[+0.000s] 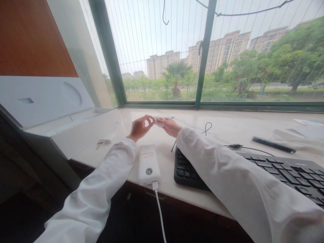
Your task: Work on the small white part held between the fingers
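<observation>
Over the pale sill near the window, my left hand [140, 128] and my right hand [170, 126] meet fingertip to fingertip. Thumb and forefinger of my left hand pinch at a tiny dark spot, too small to name. The fingers of my right hand are closed around a small whitish thing [159, 123], mostly hidden by them. Below the hands lies a white power bank [149, 160] with a round dark display, and a white cable [160, 211] is plugged into its near end. Left of it rests a small white object with a key [100, 144].
An opened white box [83, 133] stands at the left. A black keyboard [283, 172] lies partly under my right sleeve. Behind it are a black pen [273, 144], a thin dark cable [253, 148] and crumpled clear plastic [296, 140]. The window frame [162, 105] bounds the far side.
</observation>
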Available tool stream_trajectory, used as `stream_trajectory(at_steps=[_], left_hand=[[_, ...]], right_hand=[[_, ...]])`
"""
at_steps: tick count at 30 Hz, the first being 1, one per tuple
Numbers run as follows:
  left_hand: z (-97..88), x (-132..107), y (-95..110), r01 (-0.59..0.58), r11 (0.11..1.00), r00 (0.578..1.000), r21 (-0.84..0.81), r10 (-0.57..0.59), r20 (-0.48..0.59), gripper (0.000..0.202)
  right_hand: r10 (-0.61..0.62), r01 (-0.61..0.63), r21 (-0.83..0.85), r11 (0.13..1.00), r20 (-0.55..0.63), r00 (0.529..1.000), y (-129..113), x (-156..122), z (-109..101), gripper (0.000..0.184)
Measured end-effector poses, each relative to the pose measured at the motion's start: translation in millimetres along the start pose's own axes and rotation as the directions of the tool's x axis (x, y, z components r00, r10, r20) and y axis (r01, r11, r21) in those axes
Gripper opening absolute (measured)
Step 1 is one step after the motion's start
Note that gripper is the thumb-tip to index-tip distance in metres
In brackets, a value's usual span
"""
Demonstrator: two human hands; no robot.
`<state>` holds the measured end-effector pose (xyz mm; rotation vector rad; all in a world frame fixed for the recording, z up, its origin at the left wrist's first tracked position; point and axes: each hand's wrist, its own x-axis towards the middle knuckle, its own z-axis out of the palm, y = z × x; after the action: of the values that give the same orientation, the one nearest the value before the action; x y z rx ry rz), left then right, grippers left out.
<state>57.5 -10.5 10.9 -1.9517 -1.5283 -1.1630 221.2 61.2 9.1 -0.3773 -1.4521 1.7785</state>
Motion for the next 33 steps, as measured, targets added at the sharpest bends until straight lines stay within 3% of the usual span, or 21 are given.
stream_trajectory(at_steps=[5, 11, 17, 21, 24, 29, 33], left_hand=[[3.1, 0, -4, 0.031, 0.999, 0.999, 0.014, -0.031, -0.01, 0.026], [4.0, 1, -2, 0.037, 0.997, 0.999, -0.064, -0.035, 0.024, 0.032], [2.8, 1, 5, 0.085, 0.97, 0.996, -0.229, -0.079, 0.036, 0.035], [4.6, 0, 6, 0.096, 0.975, 0.995, -0.203, -0.091, 0.03, 0.036], [5.4, 0, 5, 0.088, 0.987, 0.996, -0.134, -0.088, 0.011, 0.035], [4.0, 0, 5, 0.058, 0.998, 0.998, -0.032, -0.059, -0.026, 0.036], [2.8, 0, 7, 0.043, 0.999, 0.997, 0.009, -0.042, -0.071, 0.039]], right_hand=[[-0.102, 0.102, -0.141, 0.985, 0.013, 0.995, -1, -3, -3, 0.043], [-0.12, 0.08, -0.342, 0.936, -0.098, 0.988, 2, 0, -5, 0.043], [-0.329, 0.225, -0.64, 0.735, -0.046, 0.943, 1, -1, -9, 0.044], [-0.351, 0.217, -0.703, 0.678, -0.05, 0.935, -3, -4, -11, 0.043], [-0.298, 0.166, -0.678, 0.716, -0.082, 0.951, -2, -1, -11, 0.042], [-0.082, 0.001, -0.341, 0.94, -0.224, 0.971, 2, 5, -7, 0.031], [0.037, -0.073, -0.187, 0.98, -0.189, 0.981, -1, 1, -1, 0.018]])
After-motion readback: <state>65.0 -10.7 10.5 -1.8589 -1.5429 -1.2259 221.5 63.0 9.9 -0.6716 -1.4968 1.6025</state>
